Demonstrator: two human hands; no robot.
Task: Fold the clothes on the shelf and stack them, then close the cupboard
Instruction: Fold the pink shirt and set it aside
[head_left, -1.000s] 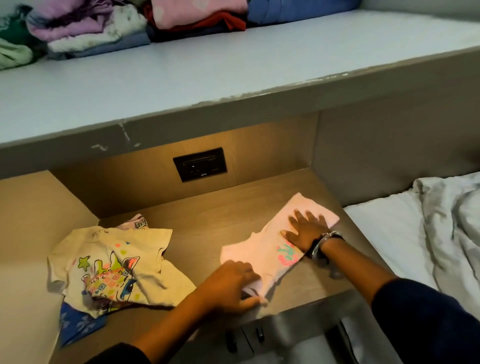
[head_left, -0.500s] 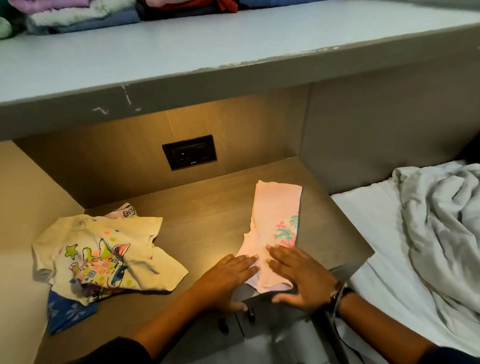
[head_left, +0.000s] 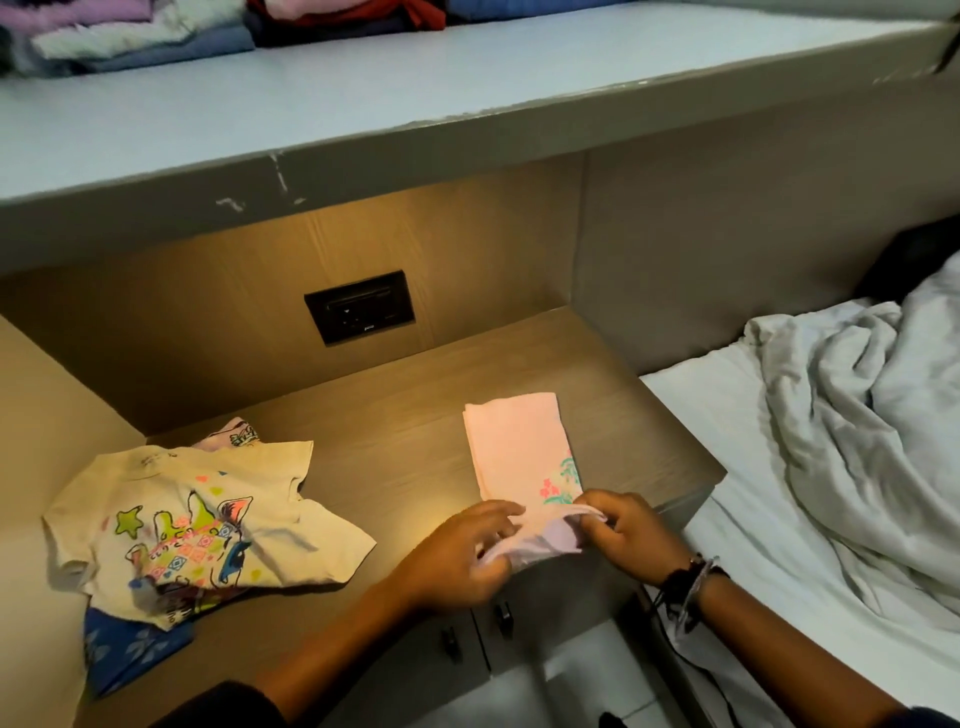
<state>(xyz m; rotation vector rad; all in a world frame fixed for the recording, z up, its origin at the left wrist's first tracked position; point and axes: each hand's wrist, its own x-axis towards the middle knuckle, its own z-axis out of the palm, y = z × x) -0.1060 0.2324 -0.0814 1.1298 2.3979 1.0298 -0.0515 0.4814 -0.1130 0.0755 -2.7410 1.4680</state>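
Pink garment (head_left: 519, 452) lying lengthwise on the wooden surface (head_left: 395, 426), folded into a narrow strip, far end toward the back panel, near end lifted at the front edge. Floral print near its lower right side. Left hand (head_left: 457, 553) and right hand (head_left: 626, 530) side by side at that near end, fingers (head_left: 493, 512) of both closed on the hem, pinching it up off the wood. Dark bands and a bracelet (head_left: 691, 582) on the right wrist.

To the left on the same surface, well apart from the pink piece: cream printed T-shirt (head_left: 192, 519) spread out loosely, unfolded, covering most of a blue patterned garment (head_left: 124, 649) that shows at the lower left corner. Small bit of pale printed cloth (head_left: 234, 434) showing behind the T-shirt's collar.

Black wall socket (head_left: 359, 306) set in the back panel, under warm light. Overhead, a pale grey shelf (head_left: 363, 104) with chipped front edge, carrying folded clothes (head_left: 156, 31) along its rear in purple, white, blue, red and pink. Bare wood between the two groups of clothing, with only the hands upon the pink strip.

Right of the surface, a bed with white sheet (head_left: 727, 415) and a rumpled grey blanket (head_left: 857, 431). Below the front edge, two small dark cupboard knobs (head_left: 501, 616) close together.
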